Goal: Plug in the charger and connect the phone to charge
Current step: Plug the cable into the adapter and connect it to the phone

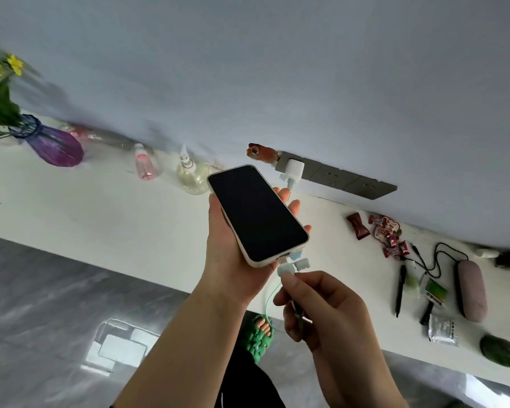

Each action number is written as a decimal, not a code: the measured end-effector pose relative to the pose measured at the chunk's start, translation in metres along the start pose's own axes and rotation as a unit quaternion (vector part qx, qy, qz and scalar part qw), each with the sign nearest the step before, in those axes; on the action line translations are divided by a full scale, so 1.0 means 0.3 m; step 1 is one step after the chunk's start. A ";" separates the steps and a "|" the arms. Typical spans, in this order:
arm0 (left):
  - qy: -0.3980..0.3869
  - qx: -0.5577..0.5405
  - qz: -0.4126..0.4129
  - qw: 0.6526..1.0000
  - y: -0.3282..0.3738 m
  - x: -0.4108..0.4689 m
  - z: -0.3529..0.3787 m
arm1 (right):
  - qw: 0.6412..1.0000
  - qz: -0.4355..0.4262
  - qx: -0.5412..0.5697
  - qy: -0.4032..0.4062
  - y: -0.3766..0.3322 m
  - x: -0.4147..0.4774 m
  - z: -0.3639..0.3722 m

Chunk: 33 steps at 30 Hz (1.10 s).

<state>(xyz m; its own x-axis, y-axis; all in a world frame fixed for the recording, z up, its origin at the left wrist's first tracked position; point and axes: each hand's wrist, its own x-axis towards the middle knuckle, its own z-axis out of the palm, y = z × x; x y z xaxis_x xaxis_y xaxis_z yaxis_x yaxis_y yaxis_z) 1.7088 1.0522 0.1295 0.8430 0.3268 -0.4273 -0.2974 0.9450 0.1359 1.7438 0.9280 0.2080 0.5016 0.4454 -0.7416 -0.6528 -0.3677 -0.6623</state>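
Note:
A phone [258, 212] with a dark screen and a pale case lies in my left hand [224, 248], held above the white counter. My right hand [315, 307] pinches the pale blue cable plug [284, 267] right at the phone's bottom port. The light green cable [270, 301] loops down below the hands. A white charger [293, 169] sits in the grey wall socket strip [336, 175] behind the phone, with a cable end hanging from it.
On the white counter [100, 207] stand a purple vase [56, 147] with flowers, a pink bottle [145, 164] and a clear bottle [190, 175]. To the right lie sweets [386, 234], pens [399, 290], a pink case [470, 290], a silver packet [442, 329].

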 end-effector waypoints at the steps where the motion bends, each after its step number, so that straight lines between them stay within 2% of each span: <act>1: -0.001 0.000 0.002 1.000 -0.002 0.000 -0.005 | 1.000 0.002 0.000 0.001 0.002 0.001 0.000; 12: -0.005 0.030 -0.009 0.999 -0.015 0.011 -0.035 | 1.000 0.018 -0.010 0.005 0.014 0.028 -0.030; 19: -0.002 0.072 -0.006 0.997 -0.003 0.026 -0.028 | 0.998 0.059 0.026 -0.009 0.017 0.036 -0.040; 33: 0.006 0.050 -0.010 0.999 -0.009 0.029 -0.065 | 0.997 0.069 0.018 -0.024 0.026 0.052 -0.027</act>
<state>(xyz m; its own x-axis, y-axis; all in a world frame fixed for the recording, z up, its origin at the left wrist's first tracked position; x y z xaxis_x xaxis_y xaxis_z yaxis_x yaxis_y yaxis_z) 1.7081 1.0521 0.1080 0.8426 0.3077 -0.4421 -0.2334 0.9483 0.2151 1.7510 0.9256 0.1902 0.3788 0.4312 -0.8189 -0.7341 -0.3987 -0.5496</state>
